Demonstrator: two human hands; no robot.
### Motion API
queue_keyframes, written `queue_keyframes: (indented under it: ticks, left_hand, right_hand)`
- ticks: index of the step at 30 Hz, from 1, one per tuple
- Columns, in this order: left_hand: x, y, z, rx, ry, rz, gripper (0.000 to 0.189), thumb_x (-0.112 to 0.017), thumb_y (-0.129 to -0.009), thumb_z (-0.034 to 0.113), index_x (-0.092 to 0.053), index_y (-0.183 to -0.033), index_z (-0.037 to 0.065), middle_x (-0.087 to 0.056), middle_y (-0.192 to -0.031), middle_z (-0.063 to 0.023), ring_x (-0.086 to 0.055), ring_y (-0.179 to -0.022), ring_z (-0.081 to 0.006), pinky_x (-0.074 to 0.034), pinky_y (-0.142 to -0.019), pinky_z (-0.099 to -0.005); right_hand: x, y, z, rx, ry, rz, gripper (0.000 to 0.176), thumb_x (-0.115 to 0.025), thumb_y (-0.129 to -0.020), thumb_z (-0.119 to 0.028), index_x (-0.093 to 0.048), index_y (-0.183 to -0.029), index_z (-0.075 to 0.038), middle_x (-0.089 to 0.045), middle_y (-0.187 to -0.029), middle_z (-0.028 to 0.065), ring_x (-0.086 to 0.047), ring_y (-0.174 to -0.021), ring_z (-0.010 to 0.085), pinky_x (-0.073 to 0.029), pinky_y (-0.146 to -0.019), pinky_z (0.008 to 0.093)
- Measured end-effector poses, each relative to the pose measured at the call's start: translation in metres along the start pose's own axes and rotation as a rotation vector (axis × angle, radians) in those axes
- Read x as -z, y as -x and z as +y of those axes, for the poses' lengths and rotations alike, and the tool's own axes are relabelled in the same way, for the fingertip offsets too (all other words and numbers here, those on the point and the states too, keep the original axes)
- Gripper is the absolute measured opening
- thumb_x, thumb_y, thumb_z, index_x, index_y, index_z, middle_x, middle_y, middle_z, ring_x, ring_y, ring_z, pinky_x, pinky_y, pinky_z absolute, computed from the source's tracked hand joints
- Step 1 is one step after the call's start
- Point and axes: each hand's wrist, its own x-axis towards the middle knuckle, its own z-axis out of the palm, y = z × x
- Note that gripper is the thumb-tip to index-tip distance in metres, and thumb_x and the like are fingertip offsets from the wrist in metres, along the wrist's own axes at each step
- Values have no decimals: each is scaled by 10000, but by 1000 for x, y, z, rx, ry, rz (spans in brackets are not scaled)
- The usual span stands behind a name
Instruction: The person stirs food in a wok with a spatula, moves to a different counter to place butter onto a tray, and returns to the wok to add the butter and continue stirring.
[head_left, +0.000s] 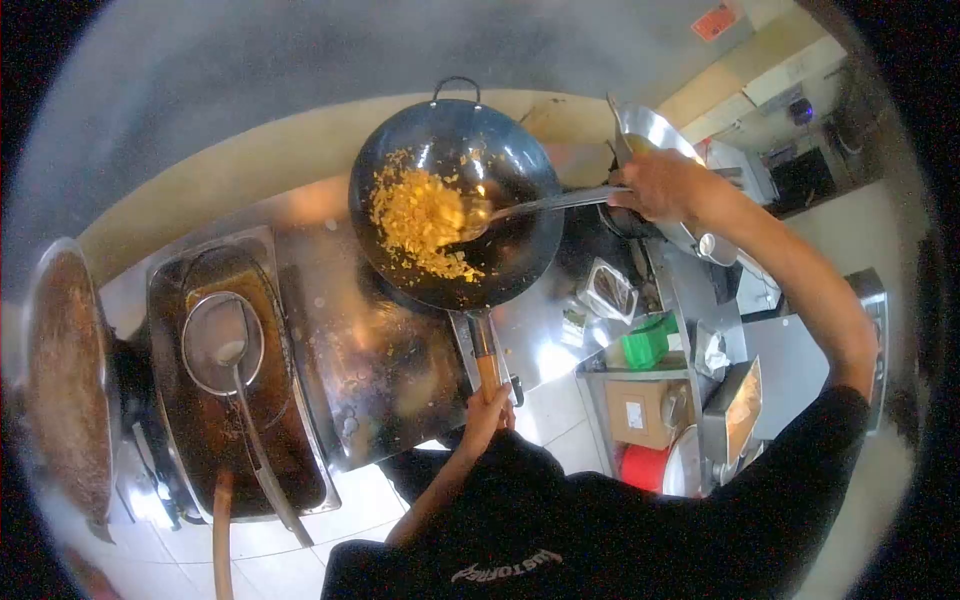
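Note:
A dark wok (530, 160) sits on the steel stove, its long handle pointing towards me. My left hand (487, 412) is wrapped round the wooden grip (486, 370) of that handle. Yellow-orange chopped food (415, 215) lies in the left half of the wok. Held from the right by my right hand (660, 183) is a long-handled metal ladle (560, 200). Its bowl rests at the right edge of the food, slightly blurred. Close beyond my right hand is a shiny metal bowl (655, 130).
To the left, a round wire strainer (222, 345) lies over a rectangular steel basin (160, 400) of dark liquid. A large round pan (68, 380) stands at far left. On the right are a metal container (608, 292), a green container (648, 342) and a cardboard box (640, 412) on shelving.

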Motion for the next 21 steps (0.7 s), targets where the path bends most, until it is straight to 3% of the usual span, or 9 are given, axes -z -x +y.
queue_keyframes:
  ticks: [5,7,9,11,13,15,17,19,21]
  left_hand:
    - [8,15,8,-35,-43,-95,312,-545,-926,341,-510,-820,50,-548,-603,-51,-584,-544,-155,-491,-512,-285]
    - [15,9,3,4,-55,-165,347,-538,-925,377,-515,-829,44,-571,-637,-63,-607,-602,-161,-520,-584,-299]
    - [18,15,6,-15,-74,-198,362,-532,-925,391,-517,-823,43,-580,-647,-71,-615,-599,-171,-534,-591,-308]
    - [25,8,1,38,-16,-253,333,-563,-920,327,-472,-980,13,-579,-647,-77,-611,-570,-171,-531,-546,-291]
    - [33,15,7,-10,-16,-261,348,-565,-916,347,-475,-971,15,-562,-634,-63,-604,-558,-163,-527,-523,-287]
    - [34,19,8,5,-66,-241,368,-567,-911,370,-483,-968,16,-546,-625,-53,-593,-537,-156,-516,-492,-289]
    - [40,26,8,-25,-97,-225,382,-572,-903,390,-493,-944,19,-543,-615,-53,-585,-515,-160,-517,-478,-290]
    - [44,37,16,-24,-53,-251,383,-578,-899,393,-501,-918,18,-544,-604,-56,-581,-504,-162,-517,-473,-292]
    - [44,54,44,-48,-29,-269,318,-571,-911,353,-469,-834,62,-532,-562,-47,-575,-495,-172,-508,-485,-312]
  right_hand:
    - [65,35,-8,-94,139,-266,362,-553,-872,-395,-659,-889,-49,-640,-802,197,-621,-756,372,-491,-713,463]
    - [44,33,-15,122,-125,-415,424,-487,-910,-426,-652,-891,-37,-632,-764,200,-612,-736,380,-482,-706,469]
    - [-7,23,-41,71,-331,-266,530,-392,-945,-454,-631,-848,9,-616,-688,189,-599,-700,378,-482,-696,468]
    - [-85,10,-71,-4,-399,-138,573,-356,-958,-462,-600,-849,45,-613,-687,217,-599,-651,391,-492,-661,485]
    - [-64,64,-122,-168,-536,-333,538,-356,-965,-418,-602,-838,44,-607,-686,268,-607,-621,406,-490,-601,509]
    - [-105,72,-126,-114,-483,-165,538,-338,-972,-403,-594,-839,52,-600,-670,253,-599,-605,409,-485,-599,516]
    - [-133,59,-156,49,-437,161,525,-323,-976,-389,-601,-874,45,-597,-707,266,-605,-627,403,-488,-610,514]
    - [-172,20,-207,-314,-689,-43,309,-439,-902,-209,-568,-971,63,-626,-848,277,-629,-771,421,-509,-705,508]
    - [-135,66,-229,-221,-722,6,288,-443,-888,-190,-573,-958,57,-630,-843,265,-629,-747,412,-515,-687,498]
